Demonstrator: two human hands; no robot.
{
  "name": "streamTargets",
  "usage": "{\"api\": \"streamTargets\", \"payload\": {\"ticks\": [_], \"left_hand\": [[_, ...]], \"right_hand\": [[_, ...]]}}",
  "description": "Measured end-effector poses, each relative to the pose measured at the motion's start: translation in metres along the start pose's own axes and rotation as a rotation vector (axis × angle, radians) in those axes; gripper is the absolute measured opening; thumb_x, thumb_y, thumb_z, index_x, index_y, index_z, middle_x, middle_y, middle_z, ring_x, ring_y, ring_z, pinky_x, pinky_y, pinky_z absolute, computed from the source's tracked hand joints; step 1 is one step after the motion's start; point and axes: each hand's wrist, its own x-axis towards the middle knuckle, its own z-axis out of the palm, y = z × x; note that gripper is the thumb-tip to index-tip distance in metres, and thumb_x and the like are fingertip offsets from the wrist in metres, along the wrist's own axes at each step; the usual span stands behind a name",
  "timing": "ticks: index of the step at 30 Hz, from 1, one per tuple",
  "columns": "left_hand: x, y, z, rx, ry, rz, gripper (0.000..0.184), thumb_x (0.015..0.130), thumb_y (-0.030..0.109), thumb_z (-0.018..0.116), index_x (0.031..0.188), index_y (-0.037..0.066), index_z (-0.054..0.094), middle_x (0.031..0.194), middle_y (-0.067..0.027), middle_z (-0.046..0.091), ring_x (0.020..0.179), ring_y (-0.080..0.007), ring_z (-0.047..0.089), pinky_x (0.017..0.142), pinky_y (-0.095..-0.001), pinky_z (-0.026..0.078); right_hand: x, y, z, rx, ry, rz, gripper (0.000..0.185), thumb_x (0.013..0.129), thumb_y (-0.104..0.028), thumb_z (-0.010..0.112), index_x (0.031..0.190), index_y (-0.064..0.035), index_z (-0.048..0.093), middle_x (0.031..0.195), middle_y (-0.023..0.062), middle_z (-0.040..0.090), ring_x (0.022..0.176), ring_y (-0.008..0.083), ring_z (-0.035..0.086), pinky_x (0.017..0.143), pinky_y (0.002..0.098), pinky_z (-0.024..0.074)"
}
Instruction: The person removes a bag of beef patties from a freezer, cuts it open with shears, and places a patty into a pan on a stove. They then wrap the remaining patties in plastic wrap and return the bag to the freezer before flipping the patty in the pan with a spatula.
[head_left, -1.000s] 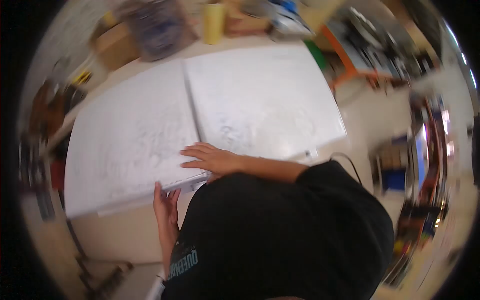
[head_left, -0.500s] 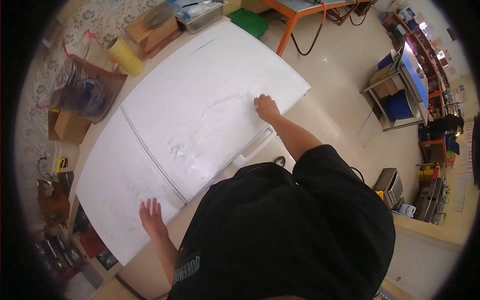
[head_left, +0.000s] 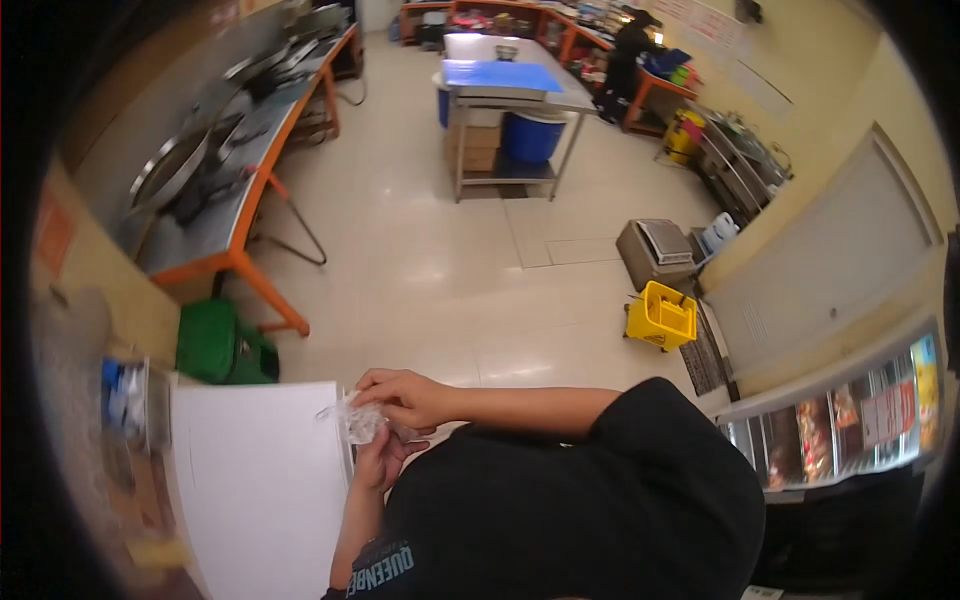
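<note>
A wad of crumpled clear plastic film point(head_left: 362, 421) is bunched between my two hands, above the right edge of a white flat top point(head_left: 255, 470). My right hand point(head_left: 408, 398) reaches across from the right, its fingers curled over the upper side of the film. Below it, my left hand point(head_left: 378, 462) grips the lower side of the film, with some fingers pointing right. Part of the film is hidden behind the fingers.
A green bin point(head_left: 225, 340) stands beyond the top, near an orange-framed table point(head_left: 235, 235) with pans. Ahead is a steel table point(head_left: 560, 100) with blue tubs under it. A yellow mop bucket point(head_left: 662, 315) and a glass-fronted display point(head_left: 840, 425) are to the right. A person in dark clothes point(head_left: 628, 60) is far off.
The view has swung right, toward the room. My hands, spread apart over the white top before, have come together around the crumpled film.
</note>
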Motion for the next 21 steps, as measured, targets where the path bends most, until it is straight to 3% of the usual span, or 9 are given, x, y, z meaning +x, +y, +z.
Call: {"api": "streamTargets", "payload": {"ticks": [4, 7, 10, 12, 13, 15, 18, 20, 21], "left_hand": [[0.112, 0.031, 0.018, -0.028, -0.076, -0.184, 0.052, 0.100, 0.023, 0.060, 0.145, 0.005, 0.044, 0.128, -0.0143, 0.063, 0.114, -0.0298, 0.066, 0.085, -0.0420, 0.060], [0.179, 0.069, 0.028, 1.292, -0.123, -0.035, 0.027, 0.097, 0.006, 0.059, 0.124, 0.000, 0.060, 0.089, -0.0127, 0.072, 0.076, -0.0210, 0.068, 0.069, -0.0316, 0.053], [0.249, 0.100, 0.002, 1.451, -0.179, 0.260, 0.019, 0.093, 0.008, 0.064, 0.111, 0.002, 0.065, 0.087, -0.0202, 0.069, 0.074, -0.0283, 0.070, 0.067, -0.0348, 0.053], [0.297, 0.119, -0.022, 1.364, -0.221, 0.299, 0.017, 0.095, 0.009, 0.063, 0.111, 0.002, 0.065, 0.088, -0.0150, 0.071, 0.081, -0.0245, 0.071, 0.068, -0.0327, 0.053], [0.324, 0.119, -0.039, 1.076, -0.184, 0.305, 0.015, 0.097, 0.009, 0.062, 0.110, 0.002, 0.066, 0.096, -0.0129, 0.071, 0.087, -0.0234, 0.070, 0.072, -0.0326, 0.054], [0.379, 0.120, -0.073, 0.688, -0.094, 0.116, 0.022, 0.105, 0.017, 0.052, 0.118, 0.005, 0.065, 0.122, -0.0081, 0.065, 0.106, -0.0210, 0.066, 0.083, -0.0322, 0.054], [0.414, 0.161, -0.014, -0.046, 0.100, -0.110, 0.032, 0.107, 0.025, 0.043, 0.125, 0.007, 0.063, 0.118, -0.0078, 0.066, 0.105, -0.0193, 0.063, 0.086, -0.0332, 0.052], [0.455, 0.170, -0.046, 0.035, -0.002, -0.113, 0.040, 0.108, 0.030, 0.039, 0.137, 0.008, 0.056, 0.130, -0.0088, 0.062, 0.116, -0.0186, 0.060, 0.089, -0.0342, 0.054], [0.473, 0.179, -0.053, 0.124, 0.018, -0.139, 0.039, 0.108, 0.029, 0.039, 0.136, 0.007, 0.057, 0.128, -0.0089, 0.062, 0.115, -0.0182, 0.061, 0.089, -0.0342, 0.054]], "right_hand": [[-0.019, 0.037, -0.090, -0.315, 0.096, 0.046, 0.038, 0.084, 0.007, 0.055, 0.119, 0.0011, 0.068, 0.128, 0.0169, 0.056, 0.118, 0.0327, 0.058, 0.096, 0.0383, 0.0499], [-0.017, 0.073, -0.144, -0.681, -0.008, 0.216, 0.037, 0.086, 0.005, 0.058, 0.122, 0.0028, 0.064, 0.118, 0.0184, 0.061, 0.113, 0.0366, 0.061, 0.096, 0.0414, 0.0506], [0.009, 0.089, -0.190, -0.652, -0.378, 0.579, 0.026, 0.093, -0.002, 0.058, 0.118, 0.0039, 0.062, 0.102, 0.0158, 0.067, 0.096, 0.0348, 0.067, 0.086, 0.0422, 0.0539], [0.024, 0.120, -0.210, 0.338, -0.027, 0.612, 0.024, 0.099, -0.011, 0.061, 0.119, 0.0024, 0.063, 0.097, 0.0095, 0.070, 0.094, 0.0239, 0.069, 0.086, 0.0394, 0.0550], [0.035, 0.132, -0.217, 0.603, 0.111, 0.537, 0.028, 0.102, -0.012, 0.061, 0.128, 0.0001, 0.061, 0.119, 0.0078, 0.069, 0.110, 0.0168, 0.065, 0.097, 0.0360, 0.0533], [0.081, 0.150, -0.222, 0.611, 0.362, 0.413, 0.030, 0.102, -0.010, 0.060, 0.129, -0.0001, 0.060, 0.120, 0.0081, 0.069, 0.111, 0.0177, 0.065, 0.098, 0.0359, 0.0533], [0.144, 0.146, -0.251, 0.502, 0.610, 0.315, 0.035, 0.101, -0.004, 0.056, 0.135, 0.0017, 0.051, 0.125, 0.0147, 0.063, 0.111, 0.0253, 0.066, 0.098, 0.0364, 0.0537], [0.170, 0.143, -0.277, -0.469, 0.405, 0.295, 0.036, 0.096, 0.000, 0.056, 0.132, 0.0014, 0.051, 0.120, 0.0196, 0.060, 0.109, 0.0351, 0.064, 0.094, 0.0398, 0.0533], [0.181, 0.154, -0.287, -0.462, 0.416, 0.291, 0.036, 0.096, 0.000, 0.056, 0.132, 0.0014, 0.051, 0.120, 0.0196, 0.060, 0.109, 0.0351, 0.064, 0.094, 0.0398, 0.0533]]}}
